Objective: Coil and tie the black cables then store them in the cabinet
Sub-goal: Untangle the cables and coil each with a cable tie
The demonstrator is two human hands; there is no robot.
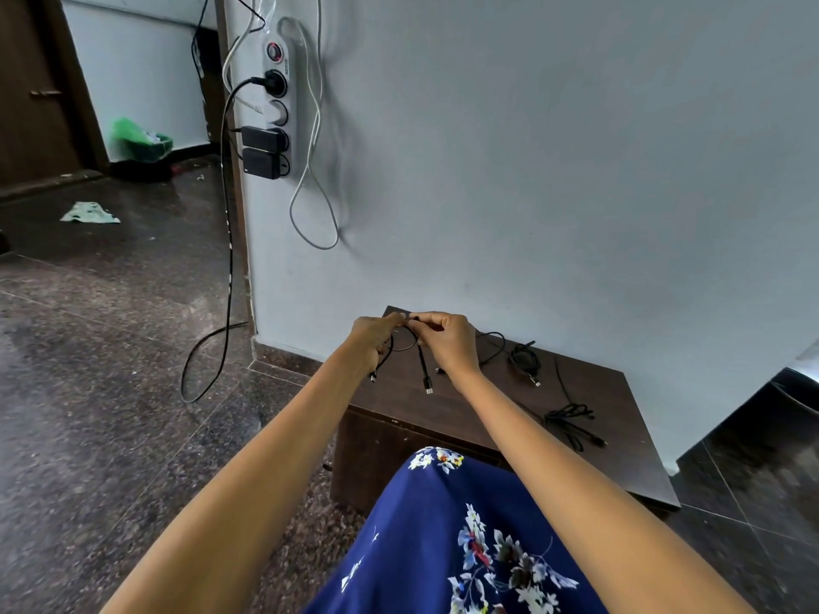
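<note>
Dark wooden cabinet (589, 418) against the wall, its top carrying two loose black cables: a bundled cable (525, 361) at rear, a tangled cable (571, 421) nearer me. Both my forearms reach forward above its left end. My left hand (374, 336) and right hand (447, 343) meet fingertip to fingertip, each pinching the held black cable (423, 367). Its loop lies between them; both plug ends hang straight down, toward me.
</note>
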